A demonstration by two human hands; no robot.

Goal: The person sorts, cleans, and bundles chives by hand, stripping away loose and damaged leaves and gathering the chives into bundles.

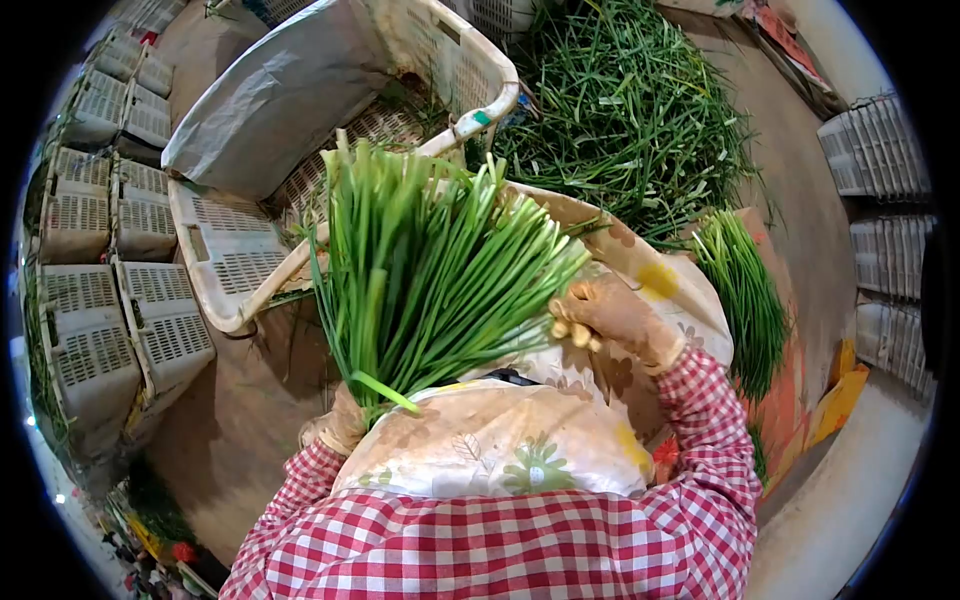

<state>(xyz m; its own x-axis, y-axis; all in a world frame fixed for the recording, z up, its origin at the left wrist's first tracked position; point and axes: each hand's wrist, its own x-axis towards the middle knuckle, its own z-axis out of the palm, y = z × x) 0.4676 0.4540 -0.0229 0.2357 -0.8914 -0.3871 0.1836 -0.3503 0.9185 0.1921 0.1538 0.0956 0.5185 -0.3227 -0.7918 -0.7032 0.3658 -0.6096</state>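
A thick fanned bunch of chives (430,270) lies across my lap, its pale cut ends pointing up and to the right. My left hand (340,424), in a stained glove, is closed round its narrow lower end; the leaves partly hide those fingers. One bent pale-green leaf (385,391) crosses the bunch just above that hand. Beside the cut ends on the right is my right hand (612,312), also gloved, with its fingers curled in. Whatever it may hold is hidden. Beneath both hands spreads a flower-patterned apron (500,430).
A white plastic crate (232,245) with a pale liner stands ahead on the left. A large heap of loose green leaves (620,110) lies ahead. Another chive bunch (743,300) rests at my right. Stacked crates line the left (140,310) and right (885,245).
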